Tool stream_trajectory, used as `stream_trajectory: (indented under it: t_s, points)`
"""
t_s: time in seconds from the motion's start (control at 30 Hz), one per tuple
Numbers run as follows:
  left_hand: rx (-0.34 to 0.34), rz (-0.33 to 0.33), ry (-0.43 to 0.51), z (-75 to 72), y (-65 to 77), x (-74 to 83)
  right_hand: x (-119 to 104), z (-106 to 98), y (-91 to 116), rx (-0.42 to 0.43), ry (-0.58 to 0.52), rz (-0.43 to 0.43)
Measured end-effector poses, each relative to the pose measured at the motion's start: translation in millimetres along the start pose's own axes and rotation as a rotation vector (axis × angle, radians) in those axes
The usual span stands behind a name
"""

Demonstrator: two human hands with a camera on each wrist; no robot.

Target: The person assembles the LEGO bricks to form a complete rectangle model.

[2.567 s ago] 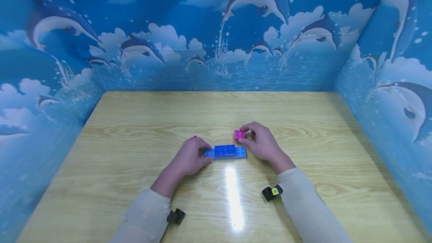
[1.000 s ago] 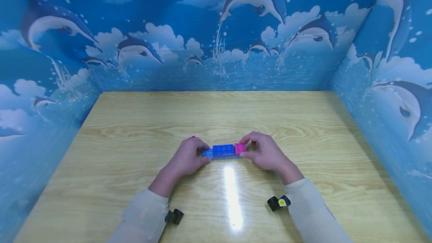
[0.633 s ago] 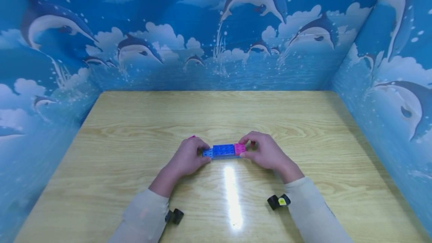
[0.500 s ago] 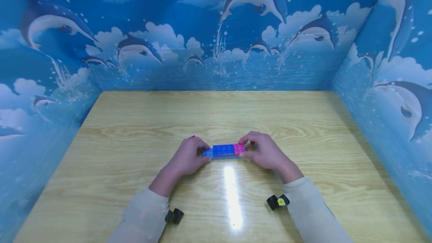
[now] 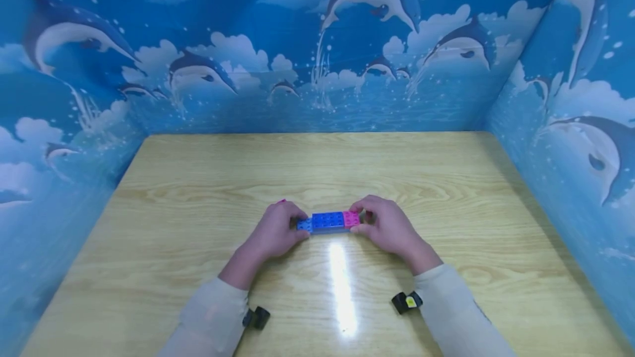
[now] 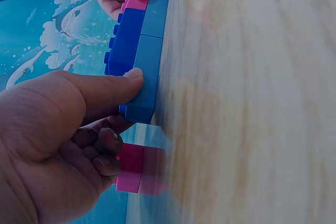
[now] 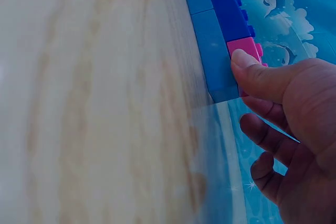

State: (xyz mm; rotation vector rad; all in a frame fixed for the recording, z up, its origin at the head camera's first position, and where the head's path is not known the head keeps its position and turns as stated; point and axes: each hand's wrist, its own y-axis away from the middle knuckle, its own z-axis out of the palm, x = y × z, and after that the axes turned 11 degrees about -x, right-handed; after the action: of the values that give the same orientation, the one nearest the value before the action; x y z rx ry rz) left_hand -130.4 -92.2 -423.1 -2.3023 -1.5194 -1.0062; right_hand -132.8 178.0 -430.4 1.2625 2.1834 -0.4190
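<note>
Two light blue bricks (image 7: 214, 51) lie end to end on the table, with a dark blue brick (image 5: 328, 220) bridging their seam on top. A pink brick (image 5: 351, 218) sits at the right end, flush against the dark blue one. Thumb and fingers of my right hand (image 5: 389, 226) pinch this pink brick from its front and back sides. At the other end, my left hand (image 5: 276, 230) grips the left light blue brick (image 6: 142, 95). A second pink brick (image 6: 129, 169) stands on the table beside the left hand's curled lower fingers, mostly hidden in the head view.
The wood-grain table (image 5: 198, 169) is bordered at the back and sides by a dolphin-print backdrop (image 5: 317, 70). A black wrist device (image 5: 257, 318) is at the left sleeve, another black device (image 5: 407, 302) at the right. Light glares off the tabletop in front of the bricks.
My right hand has brought the pink brick from behind the row onto its right end, and the narrow gap to the dark blue brick has closed. The left hand keeps its grip in place.
</note>
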Motion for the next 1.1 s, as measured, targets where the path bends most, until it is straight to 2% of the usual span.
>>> stream_trajectory:
  t_s: [0.13, 0.37, 0.77, 1.1]
  points:
    - [0.001, -0.001, -0.005, 0.2, 0.4, 0.3, 0.9, 2.7, 0.6, 0.022, -0.008, -0.012]
    - [-0.004, 0.001, 0.001, -0.3, 1.6, -0.5, 1.0, 5.8, 0.9, 0.029, -0.101, 0.03]
    - [0.011, 0.016, 0.009, -2.0, 1.6, -1.6, 5.8, 10.8, -1.0, 0.034, -0.153, 0.056]
    - [0.105, 0.005, 0.054, -10.0, 5.7, -8.4, 9.8, 13.6, -1.4, 0.047, -0.152, 0.039]
